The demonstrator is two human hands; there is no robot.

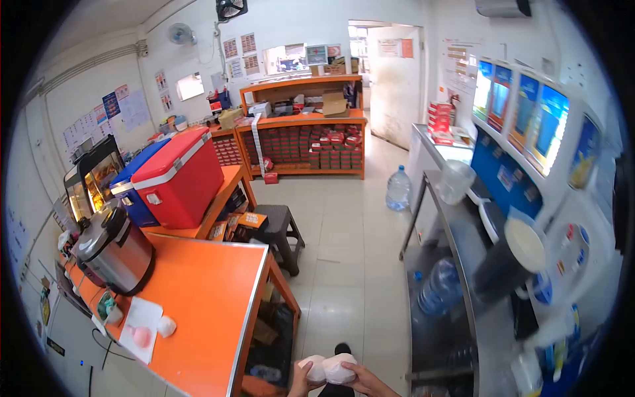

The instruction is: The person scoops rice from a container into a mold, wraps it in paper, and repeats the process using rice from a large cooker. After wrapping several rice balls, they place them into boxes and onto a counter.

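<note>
At the bottom middle, my left hand (301, 380) is closed around a pale, rounded white bundle (312, 368). My right hand (363, 378) grips a second whitish bundle (339, 368) beside it, and the two bundles touch. They look like wrapped balls, but I cannot make out their contents. On the orange table (198, 278) to the left lies a white sheet (140, 311) bearing a pinkish rounded bundle (141, 336). A similar white bundle (167, 326) rests at the sheet's right edge. A large silver cooker (119, 255) stands behind the sheet.
Red (178, 175) and blue (135, 198) coolers stand beyond the cooker, with a dark stool (281, 231) nearby. On the right runs a metal counter (450, 255) holding a dark pitcher (496, 264). A water bottle (398, 190) stands on the tiled floor (337, 264) between.
</note>
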